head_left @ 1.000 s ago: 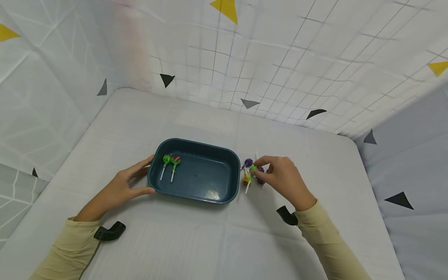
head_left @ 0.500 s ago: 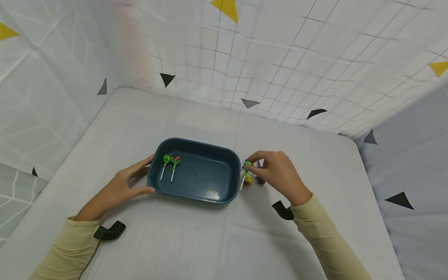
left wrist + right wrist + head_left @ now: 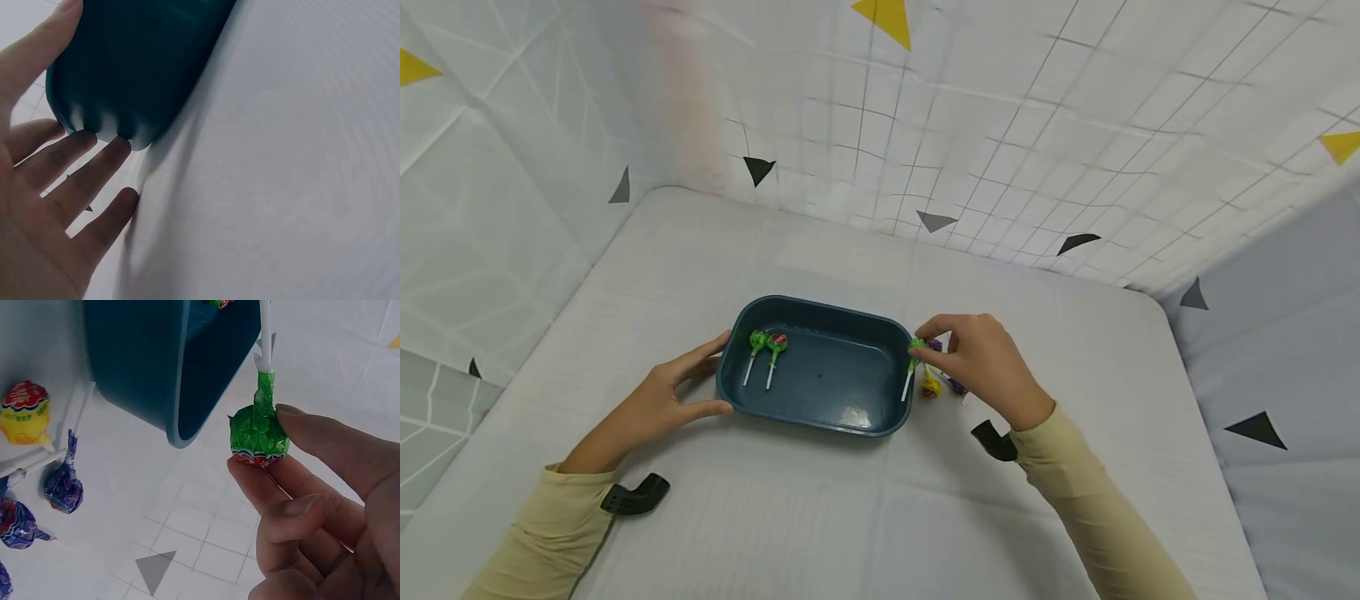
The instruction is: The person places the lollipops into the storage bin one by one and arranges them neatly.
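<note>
My right hand (image 3: 988, 362) pinches a green-wrapped lollipop (image 3: 259, 431) by its candy head between thumb and fingers. In the head view its white stick points toward me, over the right rim of the dark teal tray (image 3: 820, 414). Two green lollipops, one (image 3: 757, 341) beside the other (image 3: 777, 343), lie in the tray's left part with sticks toward me. My left hand (image 3: 658, 404) rests against the tray's left end. In the left wrist view, its fairly straight fingertips (image 3: 122, 145) touch the outer wall.
Right of the tray, a yellow lollipop (image 3: 25, 415) and several purple ones, including one purple lollipop (image 3: 64, 486), lie on the white-covered table (image 3: 820, 517). My right hand partly hides them in the head view. Patterned white cloth (image 3: 970, 125) hangs behind the table.
My right hand has lifted the green lollipop from the loose pile and carried it left to the tray's right rim. My left hand and the tray have stayed put.
</note>
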`<act>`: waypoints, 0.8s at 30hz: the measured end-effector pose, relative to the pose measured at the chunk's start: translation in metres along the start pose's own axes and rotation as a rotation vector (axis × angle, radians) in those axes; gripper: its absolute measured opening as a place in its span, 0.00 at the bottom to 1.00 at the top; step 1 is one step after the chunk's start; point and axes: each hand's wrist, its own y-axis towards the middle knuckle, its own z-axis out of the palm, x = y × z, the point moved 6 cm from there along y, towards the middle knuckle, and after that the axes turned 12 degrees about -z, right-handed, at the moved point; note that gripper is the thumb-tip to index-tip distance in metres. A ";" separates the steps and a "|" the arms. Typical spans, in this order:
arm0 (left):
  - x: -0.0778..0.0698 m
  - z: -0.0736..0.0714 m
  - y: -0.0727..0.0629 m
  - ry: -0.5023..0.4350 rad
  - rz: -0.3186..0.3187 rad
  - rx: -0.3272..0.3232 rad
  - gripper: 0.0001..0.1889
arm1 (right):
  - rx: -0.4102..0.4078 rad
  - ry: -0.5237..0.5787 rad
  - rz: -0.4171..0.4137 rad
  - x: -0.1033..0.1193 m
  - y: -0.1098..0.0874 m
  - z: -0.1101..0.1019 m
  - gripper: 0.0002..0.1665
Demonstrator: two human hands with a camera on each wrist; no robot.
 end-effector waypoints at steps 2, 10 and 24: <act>0.000 0.000 0.000 0.002 0.001 -0.001 0.54 | 0.006 -0.002 0.003 0.001 0.002 0.001 0.11; 0.001 0.000 0.000 0.009 -0.002 -0.001 0.54 | 0.027 0.003 0.020 0.006 0.007 0.003 0.11; -0.001 0.000 -0.001 0.012 -0.021 0.001 0.54 | 0.038 0.049 -0.002 0.016 0.019 0.008 0.09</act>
